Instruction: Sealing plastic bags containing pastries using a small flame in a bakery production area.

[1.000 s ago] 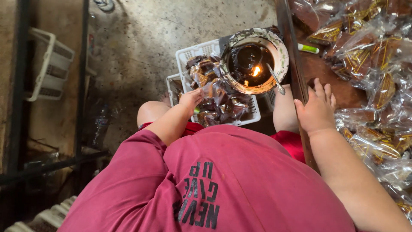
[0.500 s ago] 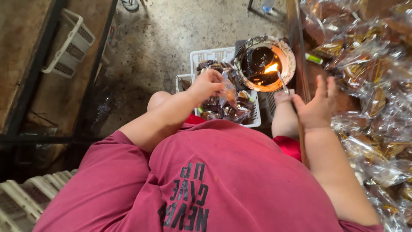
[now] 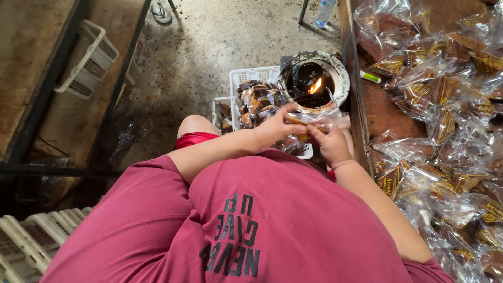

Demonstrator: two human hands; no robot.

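My left hand (image 3: 273, 128) and my right hand (image 3: 331, 144) meet over my lap, and both pinch a clear plastic packet (image 3: 310, 121) with a brown sweet inside. The packet sits just below a round white-rimmed bowl (image 3: 335, 67) in which a small flame (image 3: 315, 85) burns. Behind my left hand, a white plastic basket (image 3: 250, 74) on the floor holds several filled packets. My red shirt fills the bottom of the view.
A wooden table (image 3: 390, 112) on the right is heaped with many clear packets of brown sweets (image 3: 445, 120); a green-and-white stick (image 3: 371, 77) lies near its edge. A bottle (image 3: 325, 10) stands on the concrete floor. White crates (image 3: 86, 55) sit at left and bottom left (image 3: 26, 241).
My right hand left the table edge and came in to meet my left hand. My left hand lifted a packet from the basket toward the bowl.
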